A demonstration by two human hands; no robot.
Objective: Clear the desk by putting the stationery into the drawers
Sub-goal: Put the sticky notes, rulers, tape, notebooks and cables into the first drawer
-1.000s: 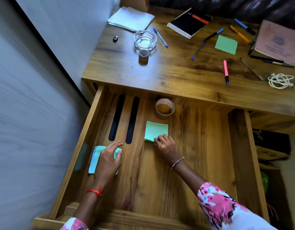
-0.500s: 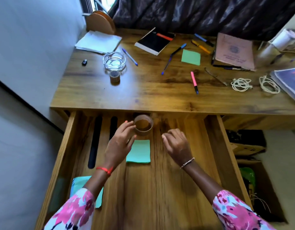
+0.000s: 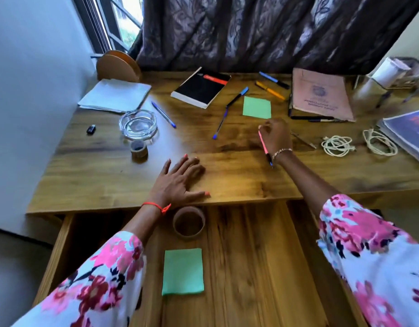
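R hand (image 3: 275, 135) pinches far end of the pink pen (image 3: 264, 145), on the desk (image 3: 227, 175) right of centre. Pen's light, stiff, smooth; prob. steadier gripped mid-barrel. Long axis runs near-far, dark tip toward near edge. L hand (image 3: 180, 180) lies flat, holding nothing, by the open drawer (image 3: 251, 256).

Left hand (image 3: 177, 182) flat, right hand (image 3: 275, 138) pinching pink pen (image 3: 264, 147)

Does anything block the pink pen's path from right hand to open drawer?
Nothing visible does: the right hand holds the pink pen over bare desk, and the drawer is open, bare wood right of the tape roll.
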